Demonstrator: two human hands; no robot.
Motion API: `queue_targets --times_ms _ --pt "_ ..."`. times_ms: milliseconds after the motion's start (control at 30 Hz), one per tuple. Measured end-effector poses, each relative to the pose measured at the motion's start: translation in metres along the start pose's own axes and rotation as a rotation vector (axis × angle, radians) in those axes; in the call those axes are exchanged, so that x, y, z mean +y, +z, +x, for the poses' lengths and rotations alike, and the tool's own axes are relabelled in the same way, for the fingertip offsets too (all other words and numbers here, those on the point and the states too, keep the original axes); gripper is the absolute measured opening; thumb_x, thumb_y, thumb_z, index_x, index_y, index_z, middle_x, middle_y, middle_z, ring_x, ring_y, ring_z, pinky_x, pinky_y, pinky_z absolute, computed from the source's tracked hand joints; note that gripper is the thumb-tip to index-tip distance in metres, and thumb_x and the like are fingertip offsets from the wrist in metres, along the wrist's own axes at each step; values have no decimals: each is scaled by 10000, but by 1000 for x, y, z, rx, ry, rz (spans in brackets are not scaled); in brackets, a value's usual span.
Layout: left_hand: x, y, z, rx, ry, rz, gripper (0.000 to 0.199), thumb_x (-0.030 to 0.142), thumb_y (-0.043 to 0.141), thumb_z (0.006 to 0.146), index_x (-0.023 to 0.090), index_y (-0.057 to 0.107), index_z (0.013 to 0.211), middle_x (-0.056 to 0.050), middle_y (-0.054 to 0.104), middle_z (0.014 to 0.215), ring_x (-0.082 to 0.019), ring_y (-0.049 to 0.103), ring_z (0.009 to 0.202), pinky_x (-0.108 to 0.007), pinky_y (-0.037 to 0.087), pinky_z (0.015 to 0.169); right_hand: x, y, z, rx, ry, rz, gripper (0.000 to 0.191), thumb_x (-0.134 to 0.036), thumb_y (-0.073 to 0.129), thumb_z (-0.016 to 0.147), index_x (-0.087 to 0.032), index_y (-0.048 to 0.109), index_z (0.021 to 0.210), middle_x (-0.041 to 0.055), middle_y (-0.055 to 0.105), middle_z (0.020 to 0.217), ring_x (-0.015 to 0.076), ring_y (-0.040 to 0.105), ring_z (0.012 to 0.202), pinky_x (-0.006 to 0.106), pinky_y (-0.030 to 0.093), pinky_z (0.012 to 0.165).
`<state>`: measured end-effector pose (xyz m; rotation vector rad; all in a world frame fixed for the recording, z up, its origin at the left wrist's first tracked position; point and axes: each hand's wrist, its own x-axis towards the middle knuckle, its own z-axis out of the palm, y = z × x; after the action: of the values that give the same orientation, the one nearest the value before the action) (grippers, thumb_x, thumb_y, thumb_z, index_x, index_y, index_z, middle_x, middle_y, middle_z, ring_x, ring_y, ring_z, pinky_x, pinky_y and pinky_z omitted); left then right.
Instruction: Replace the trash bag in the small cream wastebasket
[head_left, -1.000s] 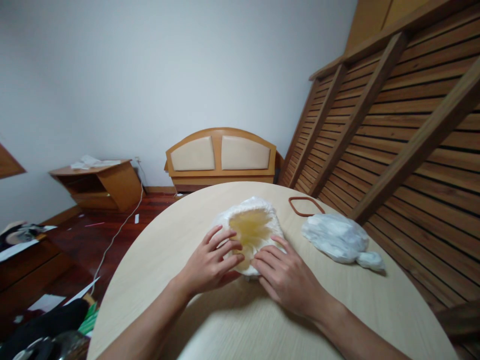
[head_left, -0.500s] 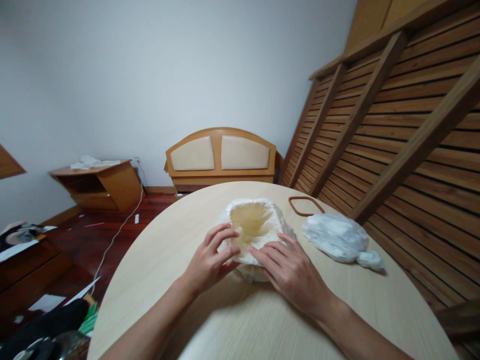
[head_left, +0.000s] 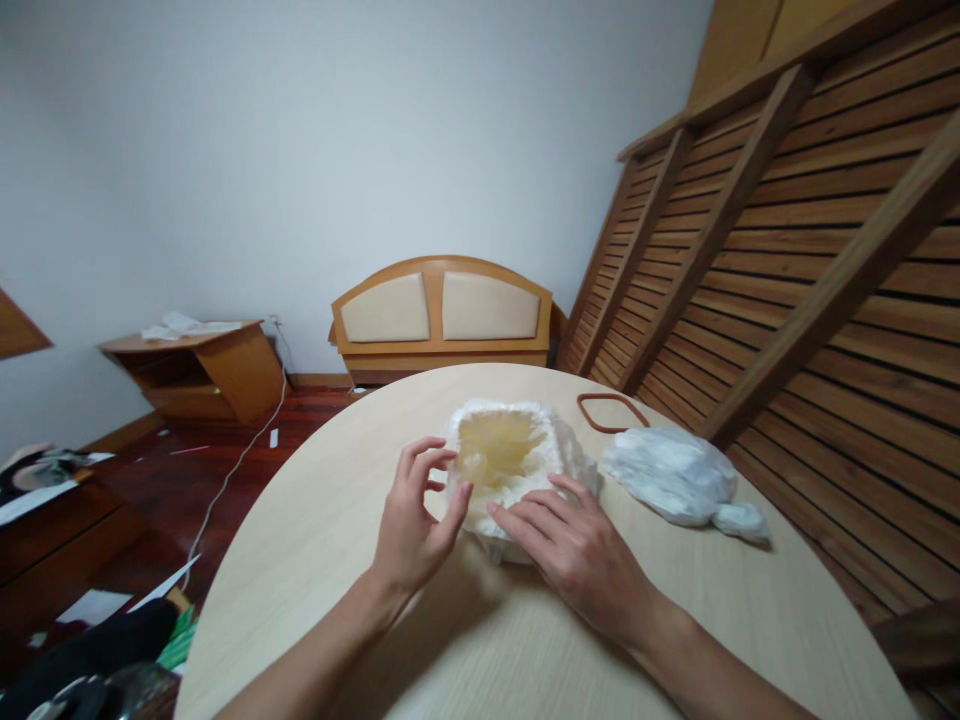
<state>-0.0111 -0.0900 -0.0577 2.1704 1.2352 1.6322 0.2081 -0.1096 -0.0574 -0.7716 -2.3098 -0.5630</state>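
A white plastic bag (head_left: 559, 445) lines a small container in the middle of the table. Its mouth gapes upward, pale yellow inside, and its edge is folded outward over the rim. My left hand (head_left: 420, 510) is at the container's left side, with fingers curved and apart and the thumb close to the rim. My right hand (head_left: 581, 540) lies over the near right edge, fingers on the bag just inside the rim; its thumb is mostly hidden below. Most of the container's outer wall is covered by the bag and my hands.
On the round pale wooden table (head_left: 337, 480), a brown rounded-square ring (head_left: 611, 398) and a crumpled white plastic bag bundle (head_left: 671, 475) lie to the right. Slatted wooden panels (head_left: 750, 280) lean along the right side. A headboard (head_left: 442, 305) stands beyond. A white cable (head_left: 232, 470) crosses the floor.
My left hand has drawn back left from the rim, and its thumb and fingers have spread. My right hand has shifted slightly left along the near edge. The bag's mouth looks a little wider.
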Motion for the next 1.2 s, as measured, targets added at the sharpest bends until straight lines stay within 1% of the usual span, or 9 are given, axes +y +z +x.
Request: queue_targets --times_ms 133,300,500,600,733,900,1000,1100,1200 --pt "3 5 2 22 -276 -151 328 365 666 879 208 555 1144 -86 600 1156 -138 616 799 -216 557 552 -4 4 0 13 -7 0 296 -149 482 1029 -207 645 1269 10 768 949 185 660 970 443 282 1142" --pt "-1 8 3 4 -393 -241 307 389 675 846 184 584 1056 -74 626 1083 -132 607 734 -200 522 486 -5 11 -3 26 -10 1 294 -155 495 1027 -217 640 1274 2 777 995 195 653 1051 445 239 1184" --pt "-1 8 5 31 -417 -232 311 416 676 826 166 612 1000 -73 657 993 -142 613 712 -203 512 474 -7 8 -1 9 48 87 313 -283 578 996 -211 619 1297 18 760 1096 226 624 1133 452 197 1200" --pt "0 8 4 36 -416 -224 302 414 672 827 163 621 988 -70 662 962 -140 611 705 -207 518 489 -8 8 -1 27 62 98 258 -290 612 976 -227 652 1223 5 759 1070 226 624 1128 447 214 1188" --pt "2 10 1 29 -419 -245 291 406 674 833 169 617 991 -62 658 952 -135 612 695 -205 518 494 -8 10 0 19 66 59 169 -185 589 969 -236 682 1101 4 759 1025 226 622 1130 435 258 1147" --pt "4 14 -3 22 -404 -260 264 381 674 840 178 605 994 -51 652 943 -124 614 671 -195 508 486 -8 1 2 60 87 126 244 -328 607 967 -191 660 1162 35 757 1083 261 623 1097 444 384 1016" --pt "4 15 -5 10 -376 -241 236 362 661 849 180 610 992 -43 654 928 -116 611 654 -190 502 485 -4 -8 8 132 95 116 202 -210 581 976 -176 656 1161 36 755 1072 219 632 1043 377 438 945" --pt "5 15 -6 -2 -349 -220 218 344 656 853 184 616 996 -30 656 903 -112 615 652 -190 510 503 3 -15 20 136 191 -5 322 -114 586 948 -162 607 1266 75 719 1183 225 611 1104 366 447 948" --pt "7 15 -7 -13 -351 -231 235 346 653 854 183 607 1017 -24 652 898 -102 608 621 -183 499 482 9 -18 41 56 300 -147 506 -146 657 910 -150 519 1397 124 653 1313 278 578 1159 413 439 961"
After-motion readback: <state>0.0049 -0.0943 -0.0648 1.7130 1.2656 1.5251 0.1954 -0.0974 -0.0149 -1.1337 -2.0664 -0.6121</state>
